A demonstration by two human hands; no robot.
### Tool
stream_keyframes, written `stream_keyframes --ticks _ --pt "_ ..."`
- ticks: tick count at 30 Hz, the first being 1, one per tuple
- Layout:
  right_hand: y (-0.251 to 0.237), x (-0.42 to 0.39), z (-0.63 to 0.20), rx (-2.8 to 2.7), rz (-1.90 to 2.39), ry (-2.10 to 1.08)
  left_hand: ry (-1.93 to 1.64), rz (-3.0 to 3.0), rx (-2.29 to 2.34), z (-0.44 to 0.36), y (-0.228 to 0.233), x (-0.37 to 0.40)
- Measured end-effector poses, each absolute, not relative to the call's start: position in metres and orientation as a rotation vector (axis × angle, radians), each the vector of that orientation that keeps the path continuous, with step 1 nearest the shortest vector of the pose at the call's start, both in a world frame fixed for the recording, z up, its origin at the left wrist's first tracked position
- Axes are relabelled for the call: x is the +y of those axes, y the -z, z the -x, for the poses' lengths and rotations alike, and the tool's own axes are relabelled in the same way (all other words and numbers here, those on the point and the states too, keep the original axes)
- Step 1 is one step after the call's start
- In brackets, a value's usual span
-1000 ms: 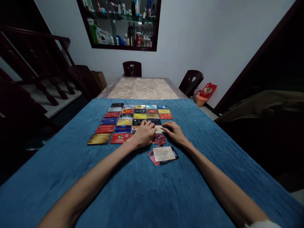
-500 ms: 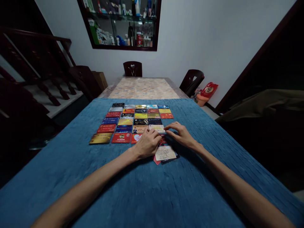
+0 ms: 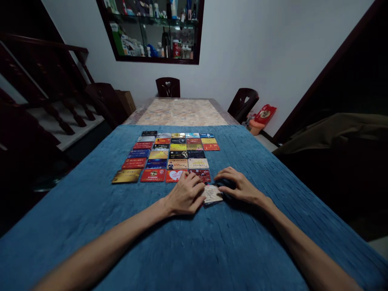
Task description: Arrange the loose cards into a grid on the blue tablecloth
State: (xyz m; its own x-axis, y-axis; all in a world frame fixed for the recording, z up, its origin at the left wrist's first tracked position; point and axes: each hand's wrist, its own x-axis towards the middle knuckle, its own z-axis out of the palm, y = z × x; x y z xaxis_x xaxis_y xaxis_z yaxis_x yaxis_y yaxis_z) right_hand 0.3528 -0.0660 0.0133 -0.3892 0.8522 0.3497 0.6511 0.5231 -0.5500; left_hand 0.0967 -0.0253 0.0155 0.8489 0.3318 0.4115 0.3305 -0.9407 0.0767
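A small pile of cards [image 3: 213, 193] lies on the blue cloth [image 3: 194, 246], a pale printed card on top and a dark edge below. My left hand [image 3: 187, 195] grips the pile's left side with bent fingers, its thumb along the near left corner. On the other side, my right hand [image 3: 238, 185] curves with thumb and fingers apart, the thumb tip at the pile's right edge. Beyond the hands, several colourful cards lie in rows, among them a dark red card [image 3: 200, 175], a red heart card [image 3: 176, 176] and a cream card [image 3: 198, 163]. My left fingertips partly cover the heart card.
A gold card [image 3: 126, 176] ends the near row at the left. Past the cloth, the patterned tabletop [image 3: 182, 110] continues. Chairs stand around it, including one at the far end [image 3: 167, 87] and one at the right [image 3: 243, 104].
Both hands have come nearer to me, off the dark red and cream cards, onto the pile's sides. The pile's cards, fanned out before, now look more closely aligned.
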Motion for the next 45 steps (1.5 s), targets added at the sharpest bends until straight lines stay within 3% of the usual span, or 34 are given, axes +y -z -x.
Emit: stream_keyframes --ticks 45 --pt "-0.02 -0.08 -0.341 -2.427 1.192 -0.434 -0.533 -3.036 0.463 -0.094 -0.017 -0.029"
